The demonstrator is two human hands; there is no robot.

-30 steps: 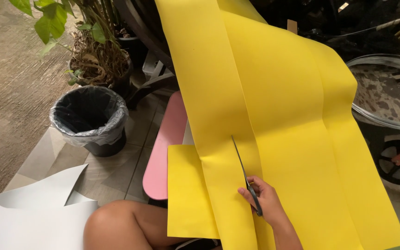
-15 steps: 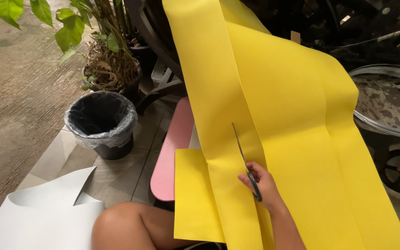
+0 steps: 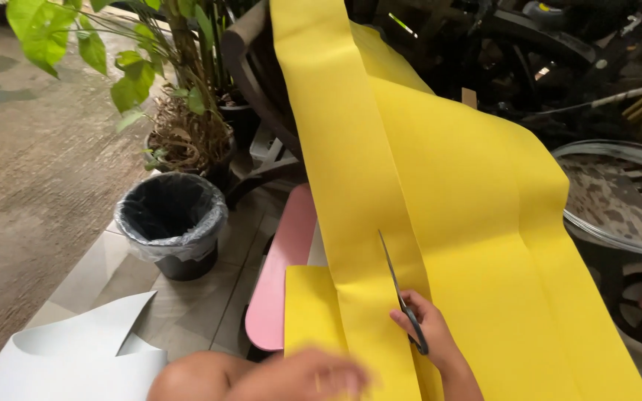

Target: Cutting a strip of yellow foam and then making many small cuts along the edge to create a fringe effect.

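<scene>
A blurred left hand (image 3: 302,375) now shows at the bottom edge, above the bare knee (image 3: 195,379); a second ago it is out of view. The right hand (image 3: 425,334) with the scissors (image 3: 403,301) sits a little farther up the yellow paper (image 3: 484,245). The bin (image 3: 171,223) and plant (image 3: 180,111) appear shifted rightward.

Tiled floor (image 3: 209,297) at lower left, a lined black bin (image 3: 171,223) beside potted plants (image 3: 180,111); daylight falls on concrete ground (image 3: 31,163) at left.
</scene>
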